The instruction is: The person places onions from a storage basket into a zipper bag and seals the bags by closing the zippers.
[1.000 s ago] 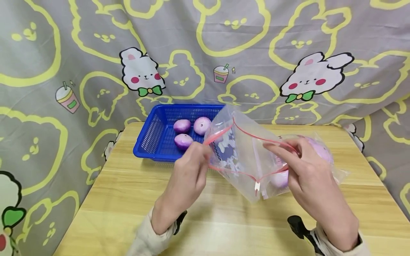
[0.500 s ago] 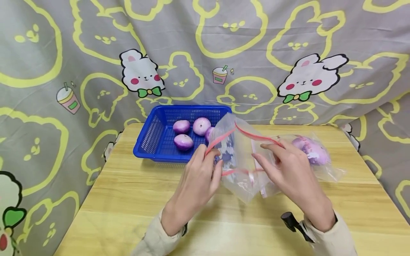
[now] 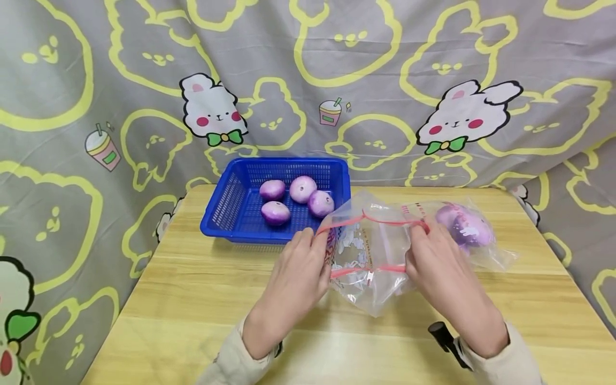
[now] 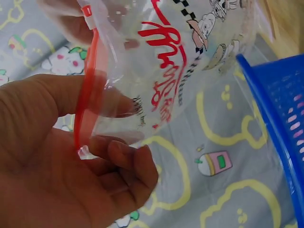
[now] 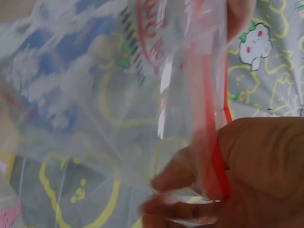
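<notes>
On the pale wooden table (image 3: 192, 299), a perforated blue plastic basket (image 3: 231, 206) holds four round purple onions (image 3: 275, 212). Beside it, the left hand (image 3: 298, 278) and right hand (image 3: 440, 267) pinch a crinkly zip bag (image 3: 366, 251), seemingly containing another.

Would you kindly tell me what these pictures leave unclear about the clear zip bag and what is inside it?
- How many purple onions lie in the clear plastic zip bag with the red seal: head view, crumpled film and the right hand hide them.
- The red lettering on the bag: left wrist view, folds cut it off.
- The bag's contents: right wrist view, blurred.
- The left hand fingertips: head view, behind the bag's rim.
</notes>
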The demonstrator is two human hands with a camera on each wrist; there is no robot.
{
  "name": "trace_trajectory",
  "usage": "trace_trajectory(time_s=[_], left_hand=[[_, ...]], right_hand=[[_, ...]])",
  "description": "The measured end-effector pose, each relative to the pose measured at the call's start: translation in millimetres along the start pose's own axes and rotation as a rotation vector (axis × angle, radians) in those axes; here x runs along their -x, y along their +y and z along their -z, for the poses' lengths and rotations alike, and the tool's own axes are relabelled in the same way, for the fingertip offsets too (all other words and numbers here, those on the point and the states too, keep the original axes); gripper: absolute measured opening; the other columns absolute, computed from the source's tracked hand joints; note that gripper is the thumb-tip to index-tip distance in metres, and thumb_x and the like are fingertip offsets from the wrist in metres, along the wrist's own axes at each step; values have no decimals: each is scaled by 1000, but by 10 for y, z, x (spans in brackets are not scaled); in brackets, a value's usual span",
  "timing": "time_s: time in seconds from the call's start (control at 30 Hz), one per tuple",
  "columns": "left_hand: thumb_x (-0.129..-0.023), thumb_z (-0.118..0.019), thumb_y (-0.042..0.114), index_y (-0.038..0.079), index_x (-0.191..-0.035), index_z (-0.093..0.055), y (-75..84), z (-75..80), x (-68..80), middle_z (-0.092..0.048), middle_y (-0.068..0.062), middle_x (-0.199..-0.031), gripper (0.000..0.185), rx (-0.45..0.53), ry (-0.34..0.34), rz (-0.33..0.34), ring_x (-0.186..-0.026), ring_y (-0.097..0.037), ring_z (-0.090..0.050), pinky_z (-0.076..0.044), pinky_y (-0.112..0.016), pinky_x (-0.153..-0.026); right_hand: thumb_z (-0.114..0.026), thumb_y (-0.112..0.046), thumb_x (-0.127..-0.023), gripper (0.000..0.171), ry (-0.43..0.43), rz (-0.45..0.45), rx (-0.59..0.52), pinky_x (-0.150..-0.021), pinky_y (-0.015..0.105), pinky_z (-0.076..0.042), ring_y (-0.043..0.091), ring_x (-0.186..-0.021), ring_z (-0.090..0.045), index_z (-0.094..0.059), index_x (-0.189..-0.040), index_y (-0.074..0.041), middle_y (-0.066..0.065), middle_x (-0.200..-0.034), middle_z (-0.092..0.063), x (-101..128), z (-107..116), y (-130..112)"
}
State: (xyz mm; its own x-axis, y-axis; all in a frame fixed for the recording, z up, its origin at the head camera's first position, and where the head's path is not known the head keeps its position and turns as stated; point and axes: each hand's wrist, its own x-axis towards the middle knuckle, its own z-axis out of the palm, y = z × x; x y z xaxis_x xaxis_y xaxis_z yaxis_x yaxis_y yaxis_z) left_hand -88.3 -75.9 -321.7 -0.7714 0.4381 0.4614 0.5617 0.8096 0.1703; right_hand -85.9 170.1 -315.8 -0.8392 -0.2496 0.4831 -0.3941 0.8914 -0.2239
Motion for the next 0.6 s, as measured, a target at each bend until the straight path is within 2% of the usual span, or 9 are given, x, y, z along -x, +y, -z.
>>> trace_trajectory(time_s=[0.03, 0.1, 0.17, 0.23, 0.4, 0.53, 0.6], left_hand=[[-79, -77, 9, 1, -128, -57, 9, 7, 5, -49, -5, -83, 54, -16, -7, 16, -74, -23, -49, -44, -32, -63], [-78, -78, 10, 4, -125, -59, 22, 27, 6, -49, -5, -81, 51, -48, 4, 48, -73, -24, -50, -44, -34, -61], [-78, -77, 10, 7, -128, -58, 31, 46, -2, -51, -5, -79, 53, -64, 27, 76, -71, -26, -53, -45, -36, -58], [-79, -75, 8, 9, -133, -55, 42, 58, -18, -53, -5, -76, 57, -66, 55, 104, -68, -26, -55, -47, -38, -55], [-80, -71, 4, 17, -146, -44, 75, 47, -45, -55, -5, -72, 73, -43, 102, 144, -61, -26, -58, -48, -40, -48], [-80, -71, 4, 17, -148, -42, 69, 17, -19, -56, -5, -70, 75, -29, 88, 127, -55, -25, -58, -46, -38, -43], [-80, -72, 5, 16, -147, -43, 39, 8, -3, -55, -4, -70, 74, -16, 73, 122, -52, -24, -56, -44, -36, -42]], right_hand=[[-50, 7, -76, 7, 22, 9, -5, -64, 50, -46, 42, -78, -55, -51, -80, 2, 22, -90, -56, 8, 9, -10], [-50, 8, -75, 10, 51, 29, -13, -66, 51, -47, 42, -81, -56, -54, -83, 3, 22, -98, -57, 9, 33, -37], [-51, 9, -72, 13, 74, 45, -17, -61, 50, -48, 39, -76, -57, -54, -81, 1, 19, -99, -60, 0, 62, -55], [-52, 11, -69, 17, 84, 52, -22, -54, 47, -46, 33, -69, -57, -58, -81, 0, 15, -93, -61, -5, 96, -65], [-50, 14, -68, 26, 75, 15, -35, -55, 51, -47, 34, -72, -61, -67, -83, 1, 16, -95, -65, -12, 173, -64], [-49, 12, -69, 21, 52, -23, -34, -51, 43, -40, 26, -62, -49, -62, -78, -2, 9, -80, -58, -7, 196, -54], [-53, 11, -70, 19, 43, -6, -50, -51, 37, -38, 21, -60, -45, -61, -76, -5, 5, -75, -54, -5, 190, -43]])
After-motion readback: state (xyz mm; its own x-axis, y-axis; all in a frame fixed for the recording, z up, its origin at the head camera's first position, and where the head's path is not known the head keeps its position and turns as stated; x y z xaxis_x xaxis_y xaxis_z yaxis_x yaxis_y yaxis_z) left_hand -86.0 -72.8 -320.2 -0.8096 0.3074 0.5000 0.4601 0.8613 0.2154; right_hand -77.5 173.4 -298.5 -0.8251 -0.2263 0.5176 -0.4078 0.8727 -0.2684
